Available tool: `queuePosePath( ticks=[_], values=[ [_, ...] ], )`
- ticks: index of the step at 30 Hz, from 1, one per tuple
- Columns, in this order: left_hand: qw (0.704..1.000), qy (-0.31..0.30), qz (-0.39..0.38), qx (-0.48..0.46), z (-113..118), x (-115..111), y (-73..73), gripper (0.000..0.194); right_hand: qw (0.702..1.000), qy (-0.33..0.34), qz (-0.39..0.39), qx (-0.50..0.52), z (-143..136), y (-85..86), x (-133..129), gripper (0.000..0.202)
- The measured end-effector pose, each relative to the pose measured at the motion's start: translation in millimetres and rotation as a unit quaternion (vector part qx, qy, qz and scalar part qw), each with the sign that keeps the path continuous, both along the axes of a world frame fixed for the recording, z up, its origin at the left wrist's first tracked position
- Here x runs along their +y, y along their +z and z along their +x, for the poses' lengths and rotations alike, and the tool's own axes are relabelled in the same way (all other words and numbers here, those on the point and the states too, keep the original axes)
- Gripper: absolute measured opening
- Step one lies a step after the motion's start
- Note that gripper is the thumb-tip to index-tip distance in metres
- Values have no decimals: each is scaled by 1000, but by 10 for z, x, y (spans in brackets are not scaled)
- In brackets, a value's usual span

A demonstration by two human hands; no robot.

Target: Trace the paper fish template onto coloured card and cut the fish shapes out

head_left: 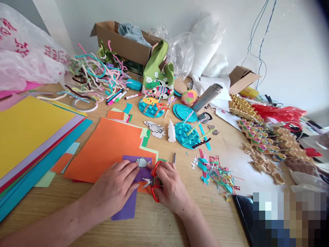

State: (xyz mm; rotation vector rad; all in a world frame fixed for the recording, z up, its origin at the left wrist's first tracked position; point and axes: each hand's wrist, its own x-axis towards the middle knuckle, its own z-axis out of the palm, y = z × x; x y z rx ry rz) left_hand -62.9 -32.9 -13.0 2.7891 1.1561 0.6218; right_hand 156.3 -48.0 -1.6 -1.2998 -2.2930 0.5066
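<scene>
A small grey paper fish (142, 162) lies on a strip of purple paper (126, 208), above a large orange sheet (110, 147). My left hand (117, 185) rests on the purple paper with its fingers stretched out, fingertips at the fish's left side. Red-handled scissors (154, 192) are held in my right hand (169, 185), their blades parted and pointing left over the paper. My right fingertips are near the fish's tail. Several cut-out fish (155, 130) and a white glue bottle (171, 131) lie beyond my hands.
Stacked coloured sheets (31, 127) lie left. Paper scraps (218, 175), blue egg-tray pieces (187, 134) and a metal flask (207, 97) are at right. Pipe cleaners (97, 73) and a cardboard box (128, 44) stand behind. A dark phone (244, 216) lies near a person's hand (302, 167).
</scene>
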Motion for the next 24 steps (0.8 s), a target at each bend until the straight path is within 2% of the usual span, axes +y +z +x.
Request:
queuePosePath(
  ticks=[6, 17, 24],
  values=[
    [1000, 11, 4, 27, 3, -1, -35, 43, 1000, -5, 0, -16, -6, 12, 2, 29],
    [999, 2, -6, 36, 17, 10, 13, 39, 1000, -8, -1, -4, 5, 32, 6, 28],
    [999, -5, -8, 47, 1, 3, 14, 39, 994, -83, 44, 63, 113, 66, 7, 45]
  ],
)
